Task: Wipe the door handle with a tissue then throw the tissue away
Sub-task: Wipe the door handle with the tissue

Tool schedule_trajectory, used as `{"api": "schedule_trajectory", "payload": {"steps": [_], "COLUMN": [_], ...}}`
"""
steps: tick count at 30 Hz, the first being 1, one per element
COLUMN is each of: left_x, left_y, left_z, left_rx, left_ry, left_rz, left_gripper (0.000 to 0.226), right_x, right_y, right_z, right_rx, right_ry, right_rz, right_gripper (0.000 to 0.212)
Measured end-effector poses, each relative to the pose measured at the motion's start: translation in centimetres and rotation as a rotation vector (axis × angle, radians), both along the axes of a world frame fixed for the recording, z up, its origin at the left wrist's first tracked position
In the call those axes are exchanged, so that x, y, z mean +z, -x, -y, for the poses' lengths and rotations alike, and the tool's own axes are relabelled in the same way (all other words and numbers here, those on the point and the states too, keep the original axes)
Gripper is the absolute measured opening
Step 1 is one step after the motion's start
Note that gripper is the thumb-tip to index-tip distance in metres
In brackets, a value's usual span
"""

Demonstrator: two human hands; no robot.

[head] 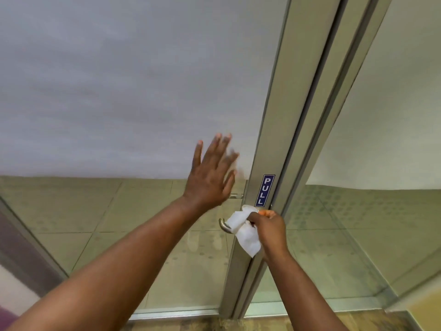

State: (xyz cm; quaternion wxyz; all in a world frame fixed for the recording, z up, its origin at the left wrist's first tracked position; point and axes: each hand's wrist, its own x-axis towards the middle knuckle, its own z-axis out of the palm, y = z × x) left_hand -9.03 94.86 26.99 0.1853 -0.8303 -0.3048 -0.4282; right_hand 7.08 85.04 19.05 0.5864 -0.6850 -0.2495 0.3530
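A metal lever door handle sticks out to the left from the aluminium door stile. A white tissue is draped over the handle, covering most of it; only the curved left end shows. My right hand is closed around the tissue on the handle, just below a blue PULL sticker. My left hand is raised with fingers spread, flat against or just before the frosted glass, above and left of the handle.
The glass door is frosted above and see-through below, showing a tiled floor behind. A second glass panel and its frame stand to the right. A wood-look floor strip runs along the bottom.
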Motion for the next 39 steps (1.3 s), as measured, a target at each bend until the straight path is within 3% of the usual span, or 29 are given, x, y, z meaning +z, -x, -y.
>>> {"api": "schedule_trajectory", "payload": {"steps": [2, 5, 8, 11, 18, 24, 30, 36, 39], "left_x": [-2.2, -5.8, -8.0, -8.1, -7.0, -7.4, -7.7, -7.6, -7.3], "left_y": [-0.5, -1.4, -1.4, -0.5, 0.3, 0.1, 0.0, -0.2, -0.4], "left_z": [2.9, 7.3, 9.0, 9.1, 9.3, 10.6, 11.2, 10.8, 10.6], "left_rx": [-0.192, -0.357, -0.273, -0.187, -0.084, -0.222, -0.194, -0.2, -0.209], "left_ry": [-0.018, 0.129, 0.373, 0.487, 0.564, 0.285, 0.637, 0.789, 0.841], "left_rz": [0.047, 0.015, 0.007, 0.028, 0.189, 0.12, 0.016, 0.097, 0.114], "left_gripper": [0.023, 0.014, 0.026, 0.029, 0.026, 0.024, 0.051, 0.022, 0.014], "right_x": [0.3, 0.6, 1.0, 1.3, 1.4, 1.1, 1.3, 1.1, 0.8], "right_y": [-0.1, -0.2, -0.6, -1.0, -1.6, -1.3, -1.2, -1.5, -1.9], "right_z": [0.7, 1.5, 2.4, 3.2, 4.9, 5.7, 6.5, 7.5, 7.7], "right_rx": [-0.015, -0.017, 0.001, 0.05, 0.197, 0.191, 0.271, 0.317, 0.289], "right_ry": [-0.009, -0.041, -0.06, -0.074, -0.074, -0.076, -0.067, -0.093, -0.219], "right_rz": [0.026, -0.012, -0.063, -0.112, -0.194, -0.252, -0.293, -0.091, 0.028], "right_gripper": [0.021, 0.018, 0.016, 0.01, 0.026, 0.021, 0.025, 0.028, 0.033]}}
